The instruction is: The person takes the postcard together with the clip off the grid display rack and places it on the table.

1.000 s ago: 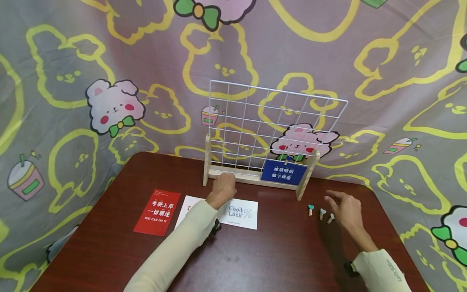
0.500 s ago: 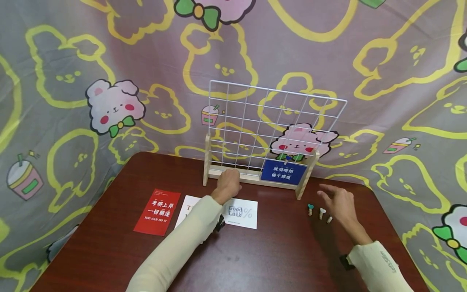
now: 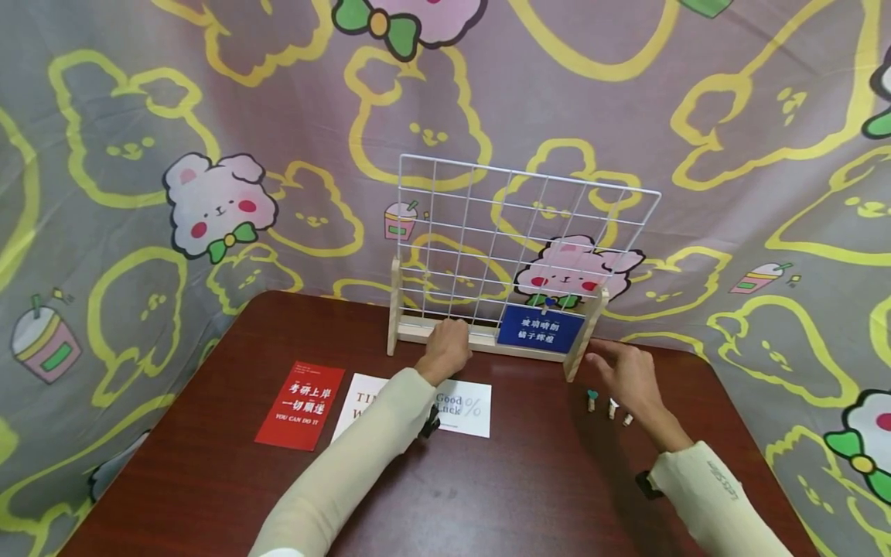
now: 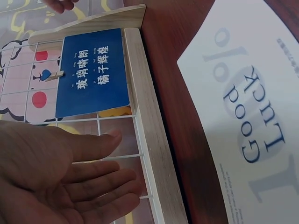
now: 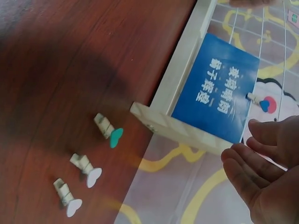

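A white wire grid (image 3: 511, 171) stands in a wooden base (image 4: 152, 116). At its lower right hangs a blue card (image 3: 539, 329) with white lettering, clipped by a peg with a blue heart (image 5: 261, 103). My left hand (image 3: 447, 348) hovers before the lower grid, holding nothing; its fingers look nearly straight in the left wrist view. My right hand (image 3: 629, 379), fingers loosely bent, is by the right wooden post (image 3: 585, 340) and holds nothing. Below it lie three small clothespins: one with a teal heart (image 5: 107, 129), two with white hearts (image 5: 86, 169).
On the table (image 3: 501, 495) lie a white "Good Luck" card (image 4: 210, 70), another white card (image 3: 348, 410) partly under the left sleeve, and a red card (image 3: 301, 406) at left. A patterned cloth (image 3: 306, 100) hangs behind the grid.
My left hand has drifted right along the grid's base. My right hand has moved left and slightly up, from beside the clothespins towards the right post. Cards and clothespins have stayed put.
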The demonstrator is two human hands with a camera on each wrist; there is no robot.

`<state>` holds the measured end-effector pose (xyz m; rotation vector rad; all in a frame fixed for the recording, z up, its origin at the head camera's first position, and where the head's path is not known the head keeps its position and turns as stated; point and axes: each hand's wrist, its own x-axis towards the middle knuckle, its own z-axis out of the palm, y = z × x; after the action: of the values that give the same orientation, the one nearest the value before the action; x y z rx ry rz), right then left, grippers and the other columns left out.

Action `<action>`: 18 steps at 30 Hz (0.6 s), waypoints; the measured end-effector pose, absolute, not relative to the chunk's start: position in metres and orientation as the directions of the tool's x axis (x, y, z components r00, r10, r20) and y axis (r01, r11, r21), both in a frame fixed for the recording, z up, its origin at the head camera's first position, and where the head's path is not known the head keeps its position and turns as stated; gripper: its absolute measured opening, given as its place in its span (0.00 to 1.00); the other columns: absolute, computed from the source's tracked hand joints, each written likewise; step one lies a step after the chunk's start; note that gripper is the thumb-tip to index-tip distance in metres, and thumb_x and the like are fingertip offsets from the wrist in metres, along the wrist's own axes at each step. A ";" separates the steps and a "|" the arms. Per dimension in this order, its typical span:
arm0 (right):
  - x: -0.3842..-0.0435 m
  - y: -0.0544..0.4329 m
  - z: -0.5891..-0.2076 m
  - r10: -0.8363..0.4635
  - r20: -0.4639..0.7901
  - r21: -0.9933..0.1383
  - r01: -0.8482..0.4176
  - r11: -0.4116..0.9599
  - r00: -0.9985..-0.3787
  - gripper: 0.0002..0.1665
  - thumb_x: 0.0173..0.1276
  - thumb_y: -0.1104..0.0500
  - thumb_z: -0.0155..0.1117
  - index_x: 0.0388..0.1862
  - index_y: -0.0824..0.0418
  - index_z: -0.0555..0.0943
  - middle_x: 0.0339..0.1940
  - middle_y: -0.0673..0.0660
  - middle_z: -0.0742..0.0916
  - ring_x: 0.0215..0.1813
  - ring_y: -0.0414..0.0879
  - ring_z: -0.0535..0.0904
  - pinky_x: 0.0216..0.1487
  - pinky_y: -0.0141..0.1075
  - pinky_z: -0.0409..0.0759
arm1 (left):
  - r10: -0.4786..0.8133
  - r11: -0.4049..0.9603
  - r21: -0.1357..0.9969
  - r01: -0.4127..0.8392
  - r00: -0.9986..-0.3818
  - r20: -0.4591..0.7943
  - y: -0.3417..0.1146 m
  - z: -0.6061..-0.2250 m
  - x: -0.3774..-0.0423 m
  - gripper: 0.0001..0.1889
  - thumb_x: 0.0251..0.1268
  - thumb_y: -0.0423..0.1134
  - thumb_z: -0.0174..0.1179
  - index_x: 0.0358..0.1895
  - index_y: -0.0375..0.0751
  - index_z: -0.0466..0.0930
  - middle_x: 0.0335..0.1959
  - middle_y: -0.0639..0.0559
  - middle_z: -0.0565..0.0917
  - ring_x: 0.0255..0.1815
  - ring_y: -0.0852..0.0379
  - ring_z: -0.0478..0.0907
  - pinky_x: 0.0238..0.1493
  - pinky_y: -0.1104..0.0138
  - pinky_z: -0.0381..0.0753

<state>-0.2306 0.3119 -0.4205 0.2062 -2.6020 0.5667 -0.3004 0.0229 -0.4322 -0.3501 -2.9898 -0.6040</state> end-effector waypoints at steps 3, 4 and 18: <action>-0.234 0.306 -0.420 -0.069 0.489 -0.340 -0.263 0.903 -0.869 0.15 0.62 0.64 0.69 0.48 0.67 0.86 0.40 0.70 0.88 0.40 0.67 0.85 0.40 0.59 0.78 | 0.213 0.892 0.379 0.246 -0.969 0.127 0.027 -0.433 -0.302 0.05 0.50 0.33 0.72 0.27 0.36 0.84 0.38 0.39 0.88 0.41 0.41 0.86 0.40 0.56 0.84; -0.235 0.304 -0.419 -0.071 0.488 -0.340 -0.264 0.903 -0.870 0.15 0.63 0.64 0.69 0.48 0.68 0.85 0.40 0.70 0.88 0.40 0.67 0.85 0.41 0.59 0.78 | 0.215 0.890 0.382 0.247 -0.968 0.127 0.028 -0.433 -0.303 0.06 0.50 0.34 0.72 0.28 0.36 0.84 0.39 0.39 0.88 0.41 0.41 0.86 0.41 0.56 0.84; -0.254 0.281 -0.415 -0.098 0.461 -0.390 -0.301 0.870 -0.882 0.17 0.64 0.66 0.68 0.51 0.72 0.83 0.40 0.71 0.88 0.36 0.61 0.88 0.36 0.53 0.83 | 0.232 0.892 0.373 0.257 -0.966 0.112 0.042 -0.437 -0.309 0.08 0.53 0.37 0.71 0.32 0.36 0.85 0.41 0.40 0.88 0.42 0.43 0.86 0.42 0.57 0.84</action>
<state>-0.2540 0.2811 -0.4148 0.2929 -2.6074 0.6413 -0.3091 0.0425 -0.4371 -0.3877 -2.9928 -0.6028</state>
